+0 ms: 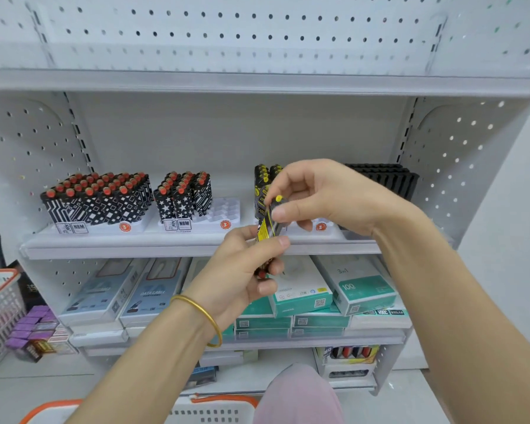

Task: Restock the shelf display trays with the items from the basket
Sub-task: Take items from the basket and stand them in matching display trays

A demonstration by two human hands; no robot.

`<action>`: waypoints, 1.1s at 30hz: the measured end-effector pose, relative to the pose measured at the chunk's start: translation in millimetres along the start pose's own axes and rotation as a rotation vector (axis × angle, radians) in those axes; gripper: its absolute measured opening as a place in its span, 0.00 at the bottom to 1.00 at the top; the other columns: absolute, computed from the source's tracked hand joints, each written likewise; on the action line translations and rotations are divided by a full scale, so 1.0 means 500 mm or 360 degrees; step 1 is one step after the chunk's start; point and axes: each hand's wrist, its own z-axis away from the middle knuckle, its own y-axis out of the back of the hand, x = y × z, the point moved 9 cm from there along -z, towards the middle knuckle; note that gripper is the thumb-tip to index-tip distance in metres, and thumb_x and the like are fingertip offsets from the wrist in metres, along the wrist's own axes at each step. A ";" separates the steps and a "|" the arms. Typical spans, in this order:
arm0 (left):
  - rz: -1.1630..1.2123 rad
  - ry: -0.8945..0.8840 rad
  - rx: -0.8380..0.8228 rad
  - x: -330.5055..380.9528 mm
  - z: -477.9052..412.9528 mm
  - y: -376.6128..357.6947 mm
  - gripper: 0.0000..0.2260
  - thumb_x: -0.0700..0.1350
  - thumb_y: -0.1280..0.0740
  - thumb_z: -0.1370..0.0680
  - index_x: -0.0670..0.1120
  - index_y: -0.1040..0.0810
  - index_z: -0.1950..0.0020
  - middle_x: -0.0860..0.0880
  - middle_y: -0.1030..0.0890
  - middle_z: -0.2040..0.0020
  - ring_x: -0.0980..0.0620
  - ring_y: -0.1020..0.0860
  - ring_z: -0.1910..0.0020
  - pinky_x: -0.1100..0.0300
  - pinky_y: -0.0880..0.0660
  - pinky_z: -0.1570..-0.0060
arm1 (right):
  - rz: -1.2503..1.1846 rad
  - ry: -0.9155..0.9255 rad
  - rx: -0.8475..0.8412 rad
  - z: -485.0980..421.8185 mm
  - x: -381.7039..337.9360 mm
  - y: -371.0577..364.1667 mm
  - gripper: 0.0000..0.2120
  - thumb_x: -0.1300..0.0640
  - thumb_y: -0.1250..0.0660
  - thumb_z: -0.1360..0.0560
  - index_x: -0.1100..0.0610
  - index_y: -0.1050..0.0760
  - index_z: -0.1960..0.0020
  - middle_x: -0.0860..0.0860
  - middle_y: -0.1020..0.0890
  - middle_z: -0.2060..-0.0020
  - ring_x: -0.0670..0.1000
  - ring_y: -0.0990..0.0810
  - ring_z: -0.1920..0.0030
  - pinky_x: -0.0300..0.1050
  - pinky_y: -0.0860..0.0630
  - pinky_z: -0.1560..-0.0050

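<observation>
A lighter (275,209) is being pinched by the right hand (325,194) out of the left hand's (242,270) gripped bunch (264,232); slotting into the tray (327,230) is probably being lined up next.

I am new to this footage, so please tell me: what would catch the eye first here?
The two hands at the centre: the left hand, with a gold bangle, grips a few lighters, and the right hand pinches a yellow-topped lighter. Behind them on the middle shelf, red-topped lighters fill the left tray, while the next tray is half empty.
</observation>
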 end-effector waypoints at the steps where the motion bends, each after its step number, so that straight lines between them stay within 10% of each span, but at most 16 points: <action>1: -0.0034 0.0021 0.0017 -0.002 -0.002 0.003 0.10 0.37 0.31 0.26 0.43 0.32 0.51 0.47 0.28 0.63 0.54 0.31 0.71 0.66 0.40 0.80 | -0.0057 0.0006 0.0157 -0.003 0.002 0.026 0.07 0.62 0.26 0.32 0.57 0.23 0.58 0.53 0.20 0.68 0.48 0.26 0.72 0.45 0.32 0.71; 7: -0.0104 0.0112 0.0086 -0.027 -0.009 0.025 0.09 0.27 0.45 0.24 0.39 0.31 0.51 0.43 0.25 0.62 0.53 0.28 0.72 0.65 0.35 0.80 | 0.0515 0.0082 0.1005 -0.006 -0.015 0.126 0.13 0.53 0.24 0.34 0.55 0.27 0.58 0.51 0.24 0.67 0.54 0.21 0.68 0.45 0.23 0.71; 15: -0.0005 0.0097 -0.0001 -0.028 -0.006 0.026 0.17 0.25 0.50 0.27 0.38 0.30 0.44 0.42 0.21 0.61 0.52 0.23 0.69 0.62 0.28 0.75 | 0.1301 0.0067 0.0953 -0.038 -0.015 0.062 0.17 0.47 0.29 0.29 0.59 0.27 0.51 0.53 0.24 0.60 0.59 0.25 0.54 0.45 0.36 0.62; 33: 0.0353 -0.0005 0.0017 0.001 0.016 0.023 0.12 0.28 0.46 0.22 0.36 0.31 0.41 0.35 0.21 0.55 0.43 0.17 0.62 0.56 0.19 0.64 | 0.1581 0.0059 0.1097 -0.028 -0.012 0.031 0.17 0.44 0.35 0.26 0.57 0.29 0.48 0.54 0.24 0.52 0.59 0.24 0.51 0.46 0.36 0.63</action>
